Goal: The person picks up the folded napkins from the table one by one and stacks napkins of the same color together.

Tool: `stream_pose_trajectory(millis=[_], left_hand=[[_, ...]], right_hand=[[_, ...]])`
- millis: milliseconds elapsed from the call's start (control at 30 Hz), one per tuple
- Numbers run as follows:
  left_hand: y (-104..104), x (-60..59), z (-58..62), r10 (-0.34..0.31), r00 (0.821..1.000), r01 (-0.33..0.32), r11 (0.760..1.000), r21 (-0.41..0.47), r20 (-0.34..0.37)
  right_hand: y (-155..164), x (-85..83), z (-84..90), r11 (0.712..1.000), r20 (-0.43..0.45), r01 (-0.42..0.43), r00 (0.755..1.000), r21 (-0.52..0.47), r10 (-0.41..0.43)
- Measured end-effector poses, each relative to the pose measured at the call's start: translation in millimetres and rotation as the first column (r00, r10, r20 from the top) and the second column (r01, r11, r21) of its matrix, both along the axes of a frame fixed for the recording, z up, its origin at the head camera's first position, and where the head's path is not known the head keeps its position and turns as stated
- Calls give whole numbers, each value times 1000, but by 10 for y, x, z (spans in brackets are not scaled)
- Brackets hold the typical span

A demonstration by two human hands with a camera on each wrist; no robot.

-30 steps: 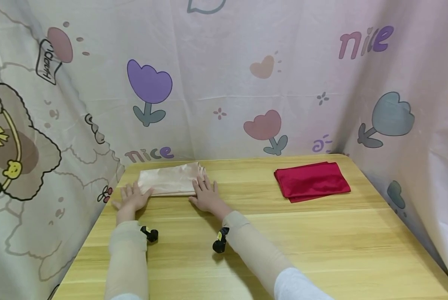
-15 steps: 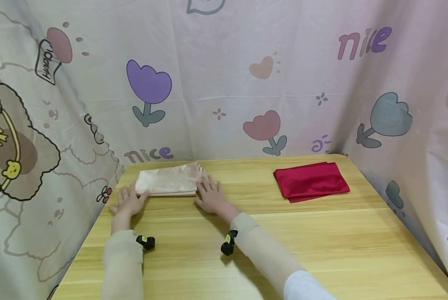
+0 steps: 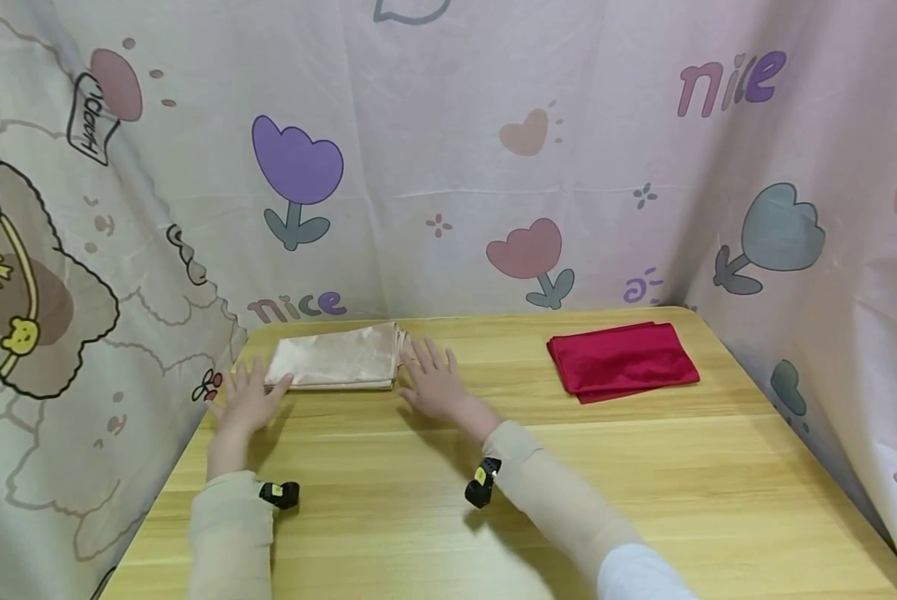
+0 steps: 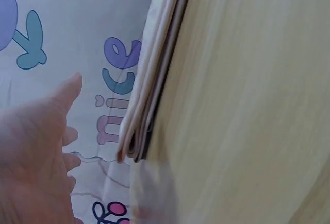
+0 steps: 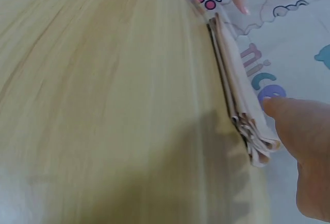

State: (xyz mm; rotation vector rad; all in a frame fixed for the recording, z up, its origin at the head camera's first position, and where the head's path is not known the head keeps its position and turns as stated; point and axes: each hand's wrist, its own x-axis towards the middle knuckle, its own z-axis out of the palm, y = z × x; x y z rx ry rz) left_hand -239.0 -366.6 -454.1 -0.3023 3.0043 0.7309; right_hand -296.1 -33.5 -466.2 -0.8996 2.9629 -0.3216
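A cream satiny cloth (image 3: 336, 358), folded into a layered rectangle, lies near the table's back edge. By its left end is my left hand (image 3: 246, 404), fingers spread and holding nothing. In the left wrist view a gap shows between that hand (image 4: 38, 157) and the folded layers (image 4: 149, 85). My right hand (image 3: 437, 387) hovers at the cloth's right end, its fingers extended and its shadow on the table below. The right wrist view shows the uneven bunched folds (image 5: 255, 136) at that end, with the thumb (image 5: 294, 116) near them. Whether any fingertip touches the cloth, I cannot tell.
A dark red folded cloth (image 3: 621, 361) lies at the back right of the wooden table (image 3: 388, 517). Printed curtains (image 3: 433, 125) hang behind the table and along both sides. Each wrist carries a small black camera (image 3: 482, 483).
Both hands have drawn away from the cream cloth, the left toward the left and front, the right toward the right. The cream cloth's left end looks more uncovered; the red cloth stays put.
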Motion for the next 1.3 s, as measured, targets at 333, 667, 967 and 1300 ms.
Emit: stream_pose_trajectory(millis=[333, 667, 967, 1300], left_hand=[[111, 108, 174, -16, 991, 5, 997, -79, -132], [350, 243, 392, -23, 964, -16, 989, -146, -263], [542, 285, 579, -76, 948, 13, 980, -200, -310], [847, 293, 769, -150, 941, 61, 957, -284, -302]], right_hand=[[229, 37, 195, 1000, -47, 7, 999, 11, -7], [553, 142, 426, 999, -90, 37, 995, -14, -38], [868, 193, 484, 994, -139, 61, 988, -85, -73], [1280, 263, 531, 985, -174, 91, 978, -146, -116]])
